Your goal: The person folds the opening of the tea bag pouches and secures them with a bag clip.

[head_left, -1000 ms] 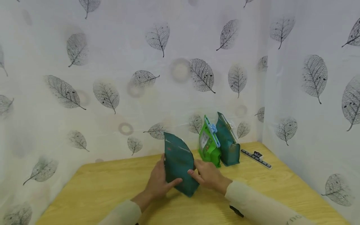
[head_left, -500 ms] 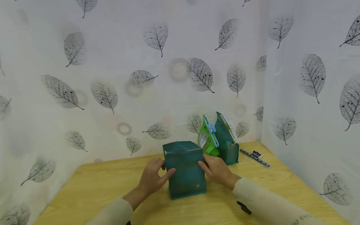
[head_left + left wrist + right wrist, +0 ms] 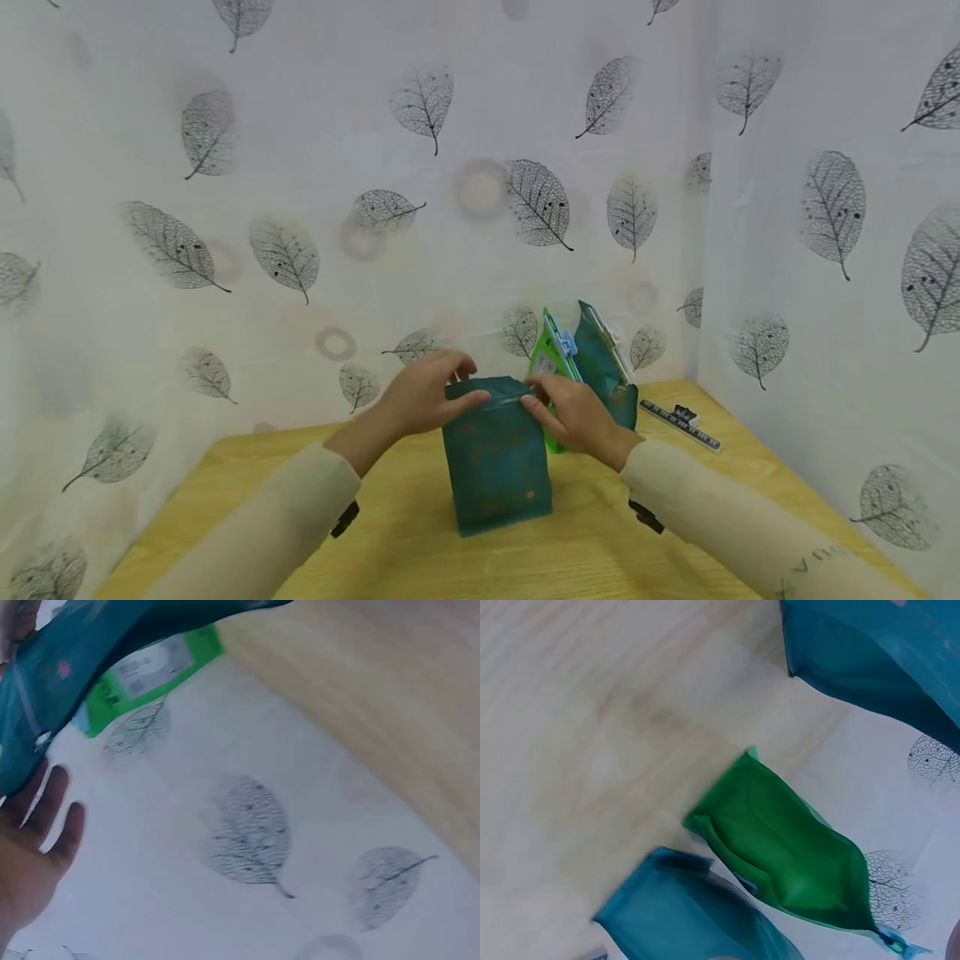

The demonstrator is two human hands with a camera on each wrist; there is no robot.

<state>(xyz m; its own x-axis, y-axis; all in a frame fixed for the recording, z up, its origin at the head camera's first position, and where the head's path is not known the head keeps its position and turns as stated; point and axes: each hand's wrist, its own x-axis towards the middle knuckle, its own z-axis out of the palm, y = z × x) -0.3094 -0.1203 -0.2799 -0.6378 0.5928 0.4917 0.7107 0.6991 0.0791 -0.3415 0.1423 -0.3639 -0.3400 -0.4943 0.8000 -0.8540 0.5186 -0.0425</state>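
The teal pouch stands upright mid-table, its top edge pinched by the left hand and the right hand, fingers curled over the seal. The strip is best pressed evenly from both ends while the base is kept flat. Its contents are hidden. Behind, a clipped green bag and a second teal bag stand closed, contents unseen.
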